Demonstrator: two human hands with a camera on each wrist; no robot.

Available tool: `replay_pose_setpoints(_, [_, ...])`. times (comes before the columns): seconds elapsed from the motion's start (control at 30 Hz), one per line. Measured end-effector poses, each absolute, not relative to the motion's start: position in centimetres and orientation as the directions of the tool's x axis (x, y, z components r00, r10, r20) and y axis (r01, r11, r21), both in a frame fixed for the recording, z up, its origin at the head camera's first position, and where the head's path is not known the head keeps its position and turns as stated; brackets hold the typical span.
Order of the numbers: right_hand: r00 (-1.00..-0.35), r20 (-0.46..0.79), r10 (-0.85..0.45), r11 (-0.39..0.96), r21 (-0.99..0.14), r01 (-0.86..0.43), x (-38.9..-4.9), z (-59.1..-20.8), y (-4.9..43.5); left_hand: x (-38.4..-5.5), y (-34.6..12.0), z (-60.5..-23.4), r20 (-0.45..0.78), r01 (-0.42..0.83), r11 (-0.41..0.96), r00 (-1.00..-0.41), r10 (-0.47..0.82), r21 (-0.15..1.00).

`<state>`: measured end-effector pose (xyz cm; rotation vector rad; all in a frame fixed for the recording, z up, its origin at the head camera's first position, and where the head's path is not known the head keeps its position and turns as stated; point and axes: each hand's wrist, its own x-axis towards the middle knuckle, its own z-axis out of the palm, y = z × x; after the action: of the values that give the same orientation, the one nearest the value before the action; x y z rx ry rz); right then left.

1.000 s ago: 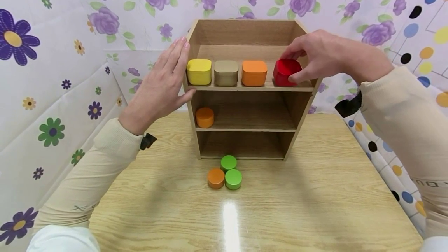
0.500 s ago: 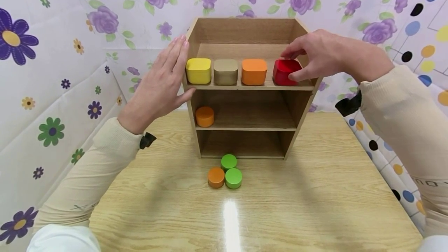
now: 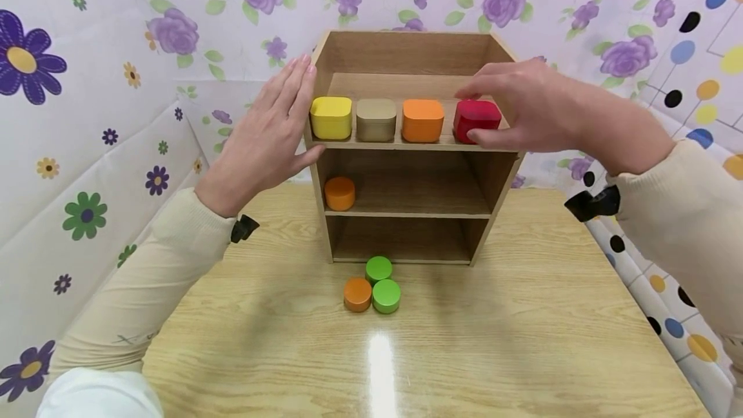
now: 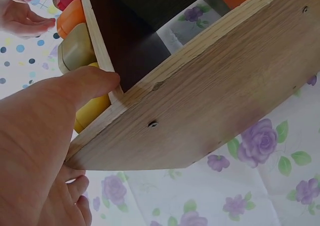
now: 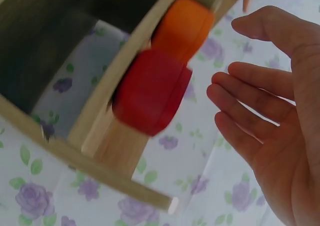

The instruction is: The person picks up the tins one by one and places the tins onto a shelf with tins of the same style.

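My left hand (image 3: 267, 128) lies along the left side panel of a small wooden shelf unit (image 3: 406, 215), fingers straight and thumb against the front edge. On its top shelf stands a row of rounded-square boxes: yellow (image 3: 331, 118), olive-beige box (image 3: 376, 120), orange box (image 3: 422, 120) and red box (image 3: 473, 121) at the right end. Beside the red box is my right hand (image 3: 531, 105), thumb overlapping its front in the head view. In the right wrist view a gap separates the spread fingers (image 5: 250, 93) from the red box, and the palm holds nothing.
An orange round tin (image 3: 339, 193) sits at the left of the middle shelf. On the table (image 3: 522, 328), before the unit, an orange round tin (image 3: 357, 294) and two green round tins (image 3: 386, 295) stand close together. Flowered cloth (image 3: 232, 37) hangs behind.
My right hand has eased off the red box, shifting slightly down and towards me, its fingers loosening. The red box stays on the shelf. My left hand keeps its place.
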<state>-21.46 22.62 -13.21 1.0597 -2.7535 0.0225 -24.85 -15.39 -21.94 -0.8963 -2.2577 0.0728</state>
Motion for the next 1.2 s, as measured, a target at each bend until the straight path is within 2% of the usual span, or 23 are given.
replay_pose_setpoints(0.3, [-0.615, 0.212, -0.760, 0.633, 0.027, -0.773, -19.3, -15.3, 20.6, -24.8, -14.9, -21.1, 0.541, 0.558, 0.773, -0.567, 0.621, -0.302])
replay_pose_setpoints(0.7, [-0.537, 0.145, -0.831, 0.544, 0.014, -0.839, -18.6, -20.5, 18.6, -24.8, -14.4, -20.9, 0.493, 0.524, 0.800, -0.635, 0.595, -0.291])
replay_pose_setpoints(1.2, [-0.482, -0.011, -0.876, 0.481, -0.107, -0.870, -20.3, -31.0, 17.1, -24.9, -14.6, -21.2, 0.519, 0.542, 0.789, -0.605, 0.604, -0.288])
